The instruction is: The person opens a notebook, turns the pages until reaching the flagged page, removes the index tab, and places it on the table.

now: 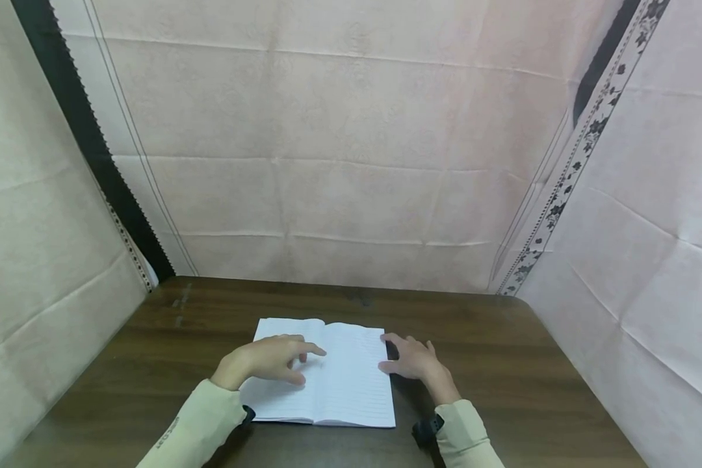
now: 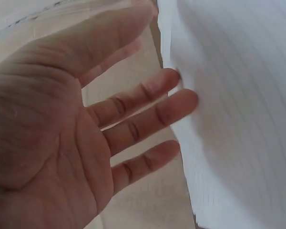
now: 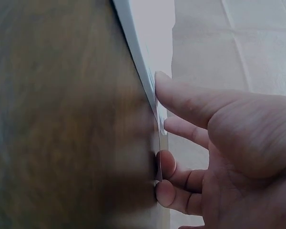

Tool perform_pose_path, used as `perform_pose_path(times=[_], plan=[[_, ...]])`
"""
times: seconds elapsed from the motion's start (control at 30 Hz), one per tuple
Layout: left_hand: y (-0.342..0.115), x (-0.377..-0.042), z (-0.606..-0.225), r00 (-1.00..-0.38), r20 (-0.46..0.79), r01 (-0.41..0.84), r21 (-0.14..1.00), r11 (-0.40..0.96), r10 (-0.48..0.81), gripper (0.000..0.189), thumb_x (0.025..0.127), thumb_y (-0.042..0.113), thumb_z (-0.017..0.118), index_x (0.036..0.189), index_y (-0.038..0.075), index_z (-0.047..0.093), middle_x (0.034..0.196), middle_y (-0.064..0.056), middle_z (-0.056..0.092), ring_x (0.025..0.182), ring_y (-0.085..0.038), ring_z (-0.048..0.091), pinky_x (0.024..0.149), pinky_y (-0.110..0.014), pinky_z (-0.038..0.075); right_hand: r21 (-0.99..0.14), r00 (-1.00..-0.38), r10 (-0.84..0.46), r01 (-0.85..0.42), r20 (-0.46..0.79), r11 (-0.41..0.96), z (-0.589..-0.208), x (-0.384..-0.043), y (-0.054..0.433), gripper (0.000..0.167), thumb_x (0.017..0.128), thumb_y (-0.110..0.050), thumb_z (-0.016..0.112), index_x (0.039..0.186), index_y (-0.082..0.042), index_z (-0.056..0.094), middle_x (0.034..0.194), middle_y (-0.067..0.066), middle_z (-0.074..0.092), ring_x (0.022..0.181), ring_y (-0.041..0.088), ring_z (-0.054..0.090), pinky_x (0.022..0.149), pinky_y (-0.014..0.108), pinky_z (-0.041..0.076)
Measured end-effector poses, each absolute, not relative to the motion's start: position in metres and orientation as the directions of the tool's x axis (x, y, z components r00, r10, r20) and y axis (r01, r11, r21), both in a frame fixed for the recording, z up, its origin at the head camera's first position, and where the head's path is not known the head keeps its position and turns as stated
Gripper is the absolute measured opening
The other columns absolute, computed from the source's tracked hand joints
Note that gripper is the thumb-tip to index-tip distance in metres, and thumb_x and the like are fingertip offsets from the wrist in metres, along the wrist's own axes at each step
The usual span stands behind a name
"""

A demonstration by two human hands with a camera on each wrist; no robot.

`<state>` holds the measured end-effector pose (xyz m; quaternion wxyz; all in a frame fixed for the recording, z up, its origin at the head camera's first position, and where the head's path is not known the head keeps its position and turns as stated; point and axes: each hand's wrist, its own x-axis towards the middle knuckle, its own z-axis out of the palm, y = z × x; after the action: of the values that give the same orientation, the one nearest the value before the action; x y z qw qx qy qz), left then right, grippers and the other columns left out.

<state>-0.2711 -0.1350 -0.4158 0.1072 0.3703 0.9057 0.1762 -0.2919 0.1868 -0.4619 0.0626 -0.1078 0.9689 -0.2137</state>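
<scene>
An open notebook [image 1: 353, 390] with lined white pages lies on the brown wooden table. Over its left page is my left hand [image 1: 269, 359], its index finger extended toward the centre fold and its thumb apart from the fingers. The left wrist view shows the palm with nothing in it and the fingertips [image 2: 186, 100] overlapping the lined page. My right hand [image 1: 412, 361] is at the notebook's right edge. Up close in the right wrist view, the thumb [image 3: 181, 98] meets the page edges, while the other fingers are spread loosely along the same side.
Wooden tabletop [image 1: 480, 364] surrounds the notebook. Creased pale cloth [image 1: 351, 130] hangs behind the table and along both sides, with a dark band at the left corner and a floral border [image 1: 556, 208] at the right. Dark bands circle both wrists by the pale sleeves.
</scene>
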Motion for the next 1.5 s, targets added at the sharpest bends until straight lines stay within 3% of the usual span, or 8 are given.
perform_pose_path(times=[0.13, 0.4, 0.73, 1.13, 1.5], plan=[[-0.124, -0.268, -0.421, -0.689, -0.07, 0.645, 0.394, 0.654, 0.721, 0.057, 0.084, 0.023, 0.08, 0.137, 0.02, 0.061, 0.107, 0.002, 0.058, 0.075, -0.007, 0.05, 0.073, -0.027, 0.043, -0.431, -0.969, -0.236, -0.182, -0.073, 0.884, -0.462, -0.292, 0.185, 0.067, 0.086, -0.038, 0.078, 0.144, -0.018, 0.052, 0.14, 0.02, 0.055, 0.134, 0.043, 0.044, 0.109, 0.074, 0.012], [-0.109, -0.264, -0.432, -0.676, -0.095, 0.666, 0.346, 0.661, 0.731, 0.068, 0.083, 0.031, 0.082, 0.144, 0.033, 0.053, 0.129, 0.002, 0.052, 0.08, -0.004, 0.05, 0.079, -0.029, 0.046, -0.429, -0.973, -0.221, -0.17, -0.07, 0.887, -0.462, -0.29, 0.185, 0.069, 0.085, -0.041, 0.078, 0.145, -0.019, 0.052, 0.144, 0.018, 0.053, 0.137, 0.043, 0.041, 0.11, 0.072, 0.011], [-0.095, -0.254, -0.434, -0.644, -0.082, 0.708, 0.311, 0.634, 0.76, 0.08, 0.076, 0.042, 0.086, 0.146, 0.033, 0.05, 0.132, 0.004, 0.044, 0.086, -0.006, 0.051, 0.084, -0.029, 0.047, -0.407, -0.974, -0.215, -0.169, -0.069, 0.898, -0.461, -0.291, 0.185, 0.07, 0.084, -0.043, 0.078, 0.145, -0.02, 0.052, 0.144, 0.018, 0.053, 0.136, 0.043, 0.042, 0.111, 0.072, 0.011], [-0.086, -0.246, -0.435, -0.636, -0.115, 0.729, 0.233, 0.643, 0.763, 0.093, 0.073, 0.054, 0.084, 0.153, 0.037, 0.038, 0.153, -0.006, 0.029, 0.106, -0.022, 0.057, 0.094, -0.043, 0.048, -0.397, -0.974, -0.215, -0.168, -0.076, 0.903, -0.461, -0.292, 0.184, 0.07, 0.085, -0.044, 0.077, 0.145, -0.02, 0.052, 0.145, 0.016, 0.053, 0.137, 0.043, 0.041, 0.111, 0.072, 0.012], [-0.082, -0.245, -0.442, -0.606, -0.092, 0.77, 0.178, 0.612, 0.79, 0.093, 0.075, 0.061, 0.08, 0.153, 0.034, 0.039, 0.15, -0.007, 0.034, 0.104, -0.017, 0.057, 0.092, -0.042, 0.047, -0.377, -0.979, -0.19, -0.15, -0.069, 0.914, -0.46, -0.289, 0.18, 0.069, 0.085, -0.046, 0.076, 0.145, -0.02, 0.052, 0.143, 0.017, 0.054, 0.135, 0.044, 0.043, 0.111, 0.071, 0.013]])
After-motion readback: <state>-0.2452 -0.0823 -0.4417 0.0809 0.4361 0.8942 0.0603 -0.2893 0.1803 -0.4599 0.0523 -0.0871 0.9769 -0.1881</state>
